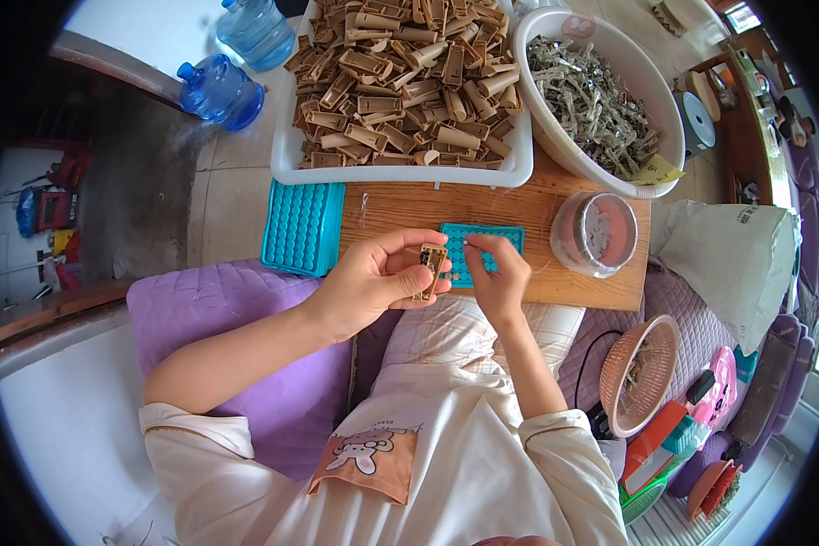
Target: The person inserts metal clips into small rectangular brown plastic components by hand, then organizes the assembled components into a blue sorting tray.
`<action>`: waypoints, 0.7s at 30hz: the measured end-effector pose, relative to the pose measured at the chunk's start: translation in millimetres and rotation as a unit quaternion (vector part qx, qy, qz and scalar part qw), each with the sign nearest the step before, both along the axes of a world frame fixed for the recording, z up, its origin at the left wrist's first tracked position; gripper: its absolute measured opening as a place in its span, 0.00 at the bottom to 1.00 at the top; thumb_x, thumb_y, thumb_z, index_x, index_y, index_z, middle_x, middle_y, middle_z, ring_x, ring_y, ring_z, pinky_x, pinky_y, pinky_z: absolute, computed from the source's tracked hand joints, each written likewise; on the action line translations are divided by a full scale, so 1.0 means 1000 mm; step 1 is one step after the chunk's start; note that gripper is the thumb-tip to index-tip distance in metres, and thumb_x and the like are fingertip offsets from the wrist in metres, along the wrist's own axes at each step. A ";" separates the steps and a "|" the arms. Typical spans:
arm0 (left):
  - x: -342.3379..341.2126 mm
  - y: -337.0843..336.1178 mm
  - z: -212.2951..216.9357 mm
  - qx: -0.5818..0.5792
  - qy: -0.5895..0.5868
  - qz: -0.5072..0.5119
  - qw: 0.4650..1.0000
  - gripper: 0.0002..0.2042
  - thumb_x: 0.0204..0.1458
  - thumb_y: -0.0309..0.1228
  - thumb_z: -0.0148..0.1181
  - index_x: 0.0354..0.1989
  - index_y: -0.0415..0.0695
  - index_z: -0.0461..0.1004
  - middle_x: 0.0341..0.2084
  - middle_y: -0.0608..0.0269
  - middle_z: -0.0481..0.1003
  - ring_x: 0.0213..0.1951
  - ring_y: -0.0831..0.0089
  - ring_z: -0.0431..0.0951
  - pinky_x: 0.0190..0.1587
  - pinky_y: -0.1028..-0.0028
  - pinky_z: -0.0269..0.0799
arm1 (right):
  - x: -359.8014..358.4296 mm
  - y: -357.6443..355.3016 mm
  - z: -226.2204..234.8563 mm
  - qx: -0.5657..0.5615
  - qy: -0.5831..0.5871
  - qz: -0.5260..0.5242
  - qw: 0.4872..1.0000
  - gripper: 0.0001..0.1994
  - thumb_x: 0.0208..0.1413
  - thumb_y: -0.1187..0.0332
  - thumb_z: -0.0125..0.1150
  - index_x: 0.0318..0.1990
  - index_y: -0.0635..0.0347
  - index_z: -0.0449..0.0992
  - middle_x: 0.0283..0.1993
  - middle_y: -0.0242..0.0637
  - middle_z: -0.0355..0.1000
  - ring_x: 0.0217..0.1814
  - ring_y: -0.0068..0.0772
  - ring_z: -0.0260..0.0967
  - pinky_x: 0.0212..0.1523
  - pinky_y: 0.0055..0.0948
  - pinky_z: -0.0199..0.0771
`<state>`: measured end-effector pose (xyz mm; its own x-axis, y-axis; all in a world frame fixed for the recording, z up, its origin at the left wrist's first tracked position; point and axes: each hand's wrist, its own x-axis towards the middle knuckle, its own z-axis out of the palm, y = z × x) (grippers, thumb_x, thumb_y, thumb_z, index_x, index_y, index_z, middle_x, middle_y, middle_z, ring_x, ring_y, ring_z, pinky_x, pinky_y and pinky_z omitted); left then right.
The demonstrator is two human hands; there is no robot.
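My left hand holds a small tan plastic casing upright between thumb and fingers, its hollow side showing dark and metallic bits inside. Just to the right, my right hand has its thumb and forefinger pinched together over a teal tray with rows of round pockets. A tiny pale speck shows at those fingertips, too small to name. The hands are apart from each other, above the near edge of a wooden table.
A white bin heaped with tan casings stands at the back. Beside it is a round tub of clear and metallic pieces. A teal tray stack sits left, a clear round container right. A pink basket lies near my right arm.
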<state>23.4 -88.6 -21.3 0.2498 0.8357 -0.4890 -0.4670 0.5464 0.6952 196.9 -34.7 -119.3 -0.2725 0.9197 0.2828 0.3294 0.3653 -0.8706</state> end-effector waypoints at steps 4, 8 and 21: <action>0.001 0.000 -0.006 0.005 0.015 -0.004 1.000 0.20 0.48 0.29 0.53 0.51 0.43 0.59 0.38 0.61 0.70 0.41 0.70 0.72 0.43 0.73 0.71 | -0.011 -0.016 0.046 0.116 0.148 -0.017 0.982 0.07 0.40 0.81 0.59 0.30 0.66 0.71 0.30 0.39 0.72 0.35 0.33 0.71 0.34 0.26 0.71; 0.001 0.001 -0.006 0.005 0.041 -0.016 0.999 0.20 0.49 0.29 0.52 0.50 0.42 0.59 0.38 0.63 0.69 0.40 0.73 0.72 0.42 0.74 0.71 | -0.024 -0.012 0.056 0.196 0.084 0.010 0.977 0.10 0.36 0.81 0.60 0.30 0.64 0.71 0.29 0.37 0.72 0.36 0.37 0.71 0.29 0.26 0.71; 0.002 0.002 -0.002 -0.039 0.140 -0.032 0.989 0.11 0.53 0.28 0.42 0.45 0.43 0.63 0.36 0.63 0.70 0.34 0.79 0.72 0.36 0.79 0.70 | 0.014 0.011 0.005 0.022 -0.113 0.033 0.993 0.12 0.41 0.76 0.57 0.37 0.62 0.70 0.35 0.42 0.70 0.36 0.41 0.67 0.35 0.30 0.68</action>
